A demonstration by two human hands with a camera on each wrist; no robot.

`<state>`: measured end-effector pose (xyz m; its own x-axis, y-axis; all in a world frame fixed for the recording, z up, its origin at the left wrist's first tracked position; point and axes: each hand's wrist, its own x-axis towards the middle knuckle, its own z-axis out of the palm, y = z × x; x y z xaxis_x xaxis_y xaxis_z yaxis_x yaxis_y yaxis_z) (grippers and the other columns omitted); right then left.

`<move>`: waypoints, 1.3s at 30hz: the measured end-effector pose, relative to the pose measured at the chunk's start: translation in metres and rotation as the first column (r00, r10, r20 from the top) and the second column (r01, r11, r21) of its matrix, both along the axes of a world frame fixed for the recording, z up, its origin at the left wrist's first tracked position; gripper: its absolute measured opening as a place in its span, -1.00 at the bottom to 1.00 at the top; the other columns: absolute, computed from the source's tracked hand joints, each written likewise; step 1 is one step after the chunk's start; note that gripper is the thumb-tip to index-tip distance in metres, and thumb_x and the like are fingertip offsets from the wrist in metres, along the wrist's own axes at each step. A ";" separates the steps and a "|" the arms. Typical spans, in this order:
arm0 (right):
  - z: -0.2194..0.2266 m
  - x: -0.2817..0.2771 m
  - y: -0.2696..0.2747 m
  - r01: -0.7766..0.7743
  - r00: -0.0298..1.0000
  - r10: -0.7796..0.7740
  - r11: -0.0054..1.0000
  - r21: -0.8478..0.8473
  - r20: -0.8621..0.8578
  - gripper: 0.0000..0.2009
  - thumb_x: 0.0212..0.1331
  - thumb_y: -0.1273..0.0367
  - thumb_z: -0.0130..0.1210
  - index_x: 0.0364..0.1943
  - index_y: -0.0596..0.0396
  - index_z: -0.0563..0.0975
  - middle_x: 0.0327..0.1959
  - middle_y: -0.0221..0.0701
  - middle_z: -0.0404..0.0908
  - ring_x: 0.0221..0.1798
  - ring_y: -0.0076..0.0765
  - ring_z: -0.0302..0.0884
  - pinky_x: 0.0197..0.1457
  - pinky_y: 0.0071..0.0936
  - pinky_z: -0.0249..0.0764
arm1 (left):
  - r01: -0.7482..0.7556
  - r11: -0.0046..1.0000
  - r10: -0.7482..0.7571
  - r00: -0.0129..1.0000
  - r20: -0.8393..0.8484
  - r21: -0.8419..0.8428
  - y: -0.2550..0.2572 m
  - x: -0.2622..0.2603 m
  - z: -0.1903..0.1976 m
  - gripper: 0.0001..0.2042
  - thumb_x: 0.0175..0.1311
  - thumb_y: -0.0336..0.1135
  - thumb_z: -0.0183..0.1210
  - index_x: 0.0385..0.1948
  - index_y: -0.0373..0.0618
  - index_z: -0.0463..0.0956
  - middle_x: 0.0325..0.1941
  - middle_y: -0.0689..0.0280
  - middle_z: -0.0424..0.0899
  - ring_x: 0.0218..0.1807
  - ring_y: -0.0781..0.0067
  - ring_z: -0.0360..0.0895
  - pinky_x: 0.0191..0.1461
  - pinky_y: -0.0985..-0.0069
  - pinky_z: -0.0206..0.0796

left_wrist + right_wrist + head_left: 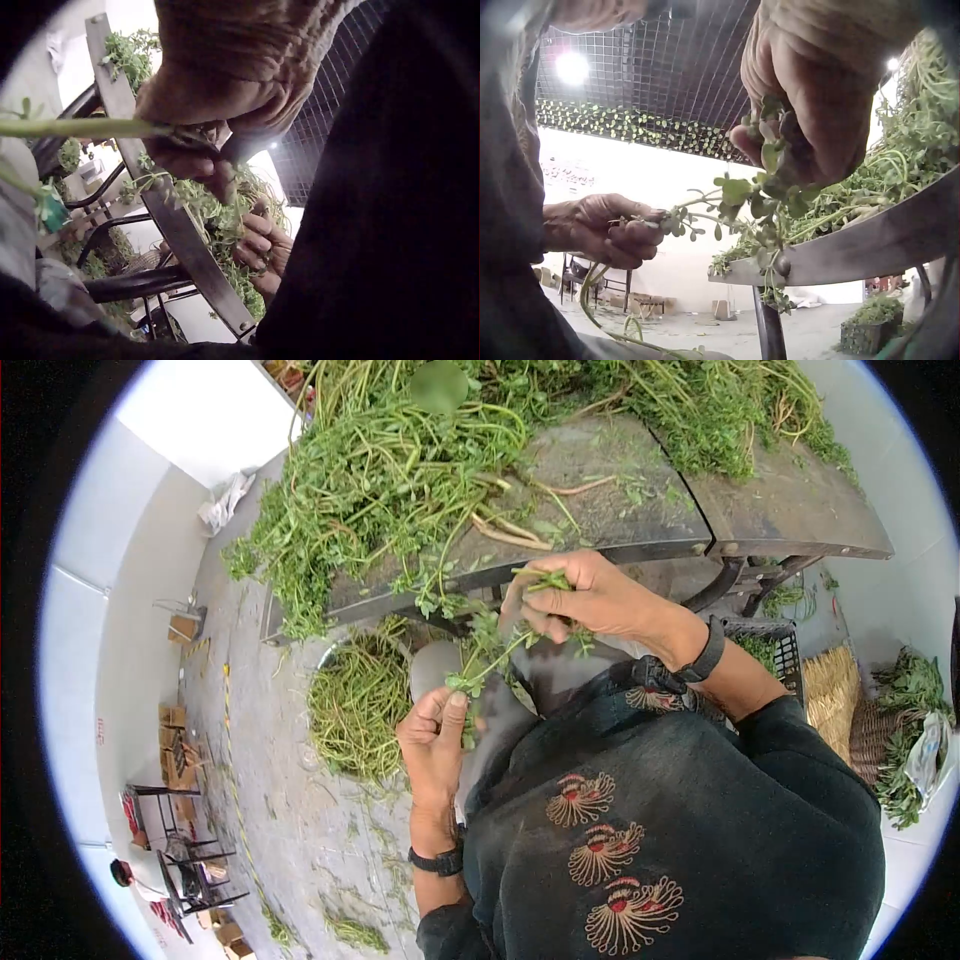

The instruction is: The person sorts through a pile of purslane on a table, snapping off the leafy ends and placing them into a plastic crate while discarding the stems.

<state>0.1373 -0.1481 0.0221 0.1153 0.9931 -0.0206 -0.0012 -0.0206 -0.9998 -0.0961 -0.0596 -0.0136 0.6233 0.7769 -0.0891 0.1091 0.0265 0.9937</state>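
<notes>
In the head view my left hand (435, 735) pinches a leafy purslane stem (490, 665) between thumb and fingers, over my lap. My right hand (590, 595), higher and further right, grips a small bunch of purslane sprigs (769, 176), whose rounded leaves hang below the fingers in the right wrist view. The stem runs between the two hands. A thick green stalk (82, 128) sticks out from the left hand (225, 82) in the left wrist view. Its fingertips are partly in shadow there.
Large heaps of purslane (400, 480) lie on the dark curved table (620, 470) before me. Below its edge, a round container holds piled stems (355, 710). A black crate (790, 650) and woven basket (870, 730) stand at right. A person (145, 875) sits far left.
</notes>
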 end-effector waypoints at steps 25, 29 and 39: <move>-0.050 -0.034 0.013 -0.305 0.910 0.140 0.863 0.403 0.390 -0.79 0.12 0.26 0.09 -0.37 0.14 0.48 -0.50 -0.30 0.46 -0.36 -0.24 0.49 -0.26 -0.31 0.40 | -0.103 0.963 0.138 0.982 -0.130 0.248 0.010 0.018 -0.039 -0.82 0.17 -0.43 0.19 -0.23 -0.30 0.57 -0.40 0.38 0.64 -0.37 0.73 0.45 -0.24 0.69 0.32; -0.052 0.003 0.013 -0.022 0.971 0.005 0.997 0.069 0.239 -0.78 0.18 0.26 0.07 -0.29 0.15 0.51 -0.55 -0.31 0.51 -0.42 -0.49 0.50 -0.31 -0.47 0.40 | -0.074 0.989 0.078 0.997 -0.025 0.129 0.010 0.016 -0.043 -0.81 0.14 -0.43 0.23 -0.23 -0.29 0.59 -0.42 0.42 0.63 -0.37 0.76 0.41 -0.26 0.73 0.29; -0.078 -0.016 0.019 -0.188 0.577 0.055 0.980 0.067 0.815 -0.81 -0.02 0.26 0.13 -0.37 0.04 0.52 -0.38 -0.31 0.54 -0.27 -0.03 0.53 -0.25 -0.15 0.41 | 0.054 0.919 0.059 0.961 -0.270 0.391 -0.001 0.020 -0.027 -0.87 0.08 -0.45 0.25 -0.32 -0.18 0.62 -0.58 0.48 0.55 -0.51 0.79 0.31 -0.43 0.74 0.21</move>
<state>0.1216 -0.1295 -0.0559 -0.1039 0.9834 0.1487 0.7976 0.1717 -0.5783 -0.0758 -0.0601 -0.0402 0.6163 0.7854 0.0570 0.3762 -0.3572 0.8549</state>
